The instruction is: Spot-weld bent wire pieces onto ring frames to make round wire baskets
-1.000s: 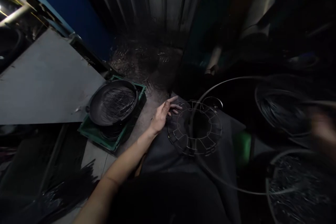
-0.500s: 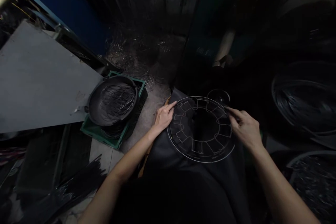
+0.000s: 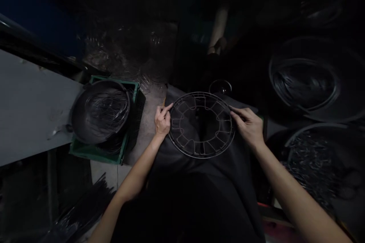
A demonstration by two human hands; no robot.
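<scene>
Darkness swallows the upper part of the view, where a second person's hand (image 3: pixel 217 47) shows only as a dim shape (its grip unreadable). The grey bench (image 3: pixel 25 110) is cut off at the left edge. The right pan (image 3: pixel 310 83) holds blurred wire.

We see a round wire frame (image 3: pixel 201 124), an outer ring joined to a toothed inner ring, lying flat on dark cloth (image 3: pixel 199 182), pinched at both sides.
</scene>
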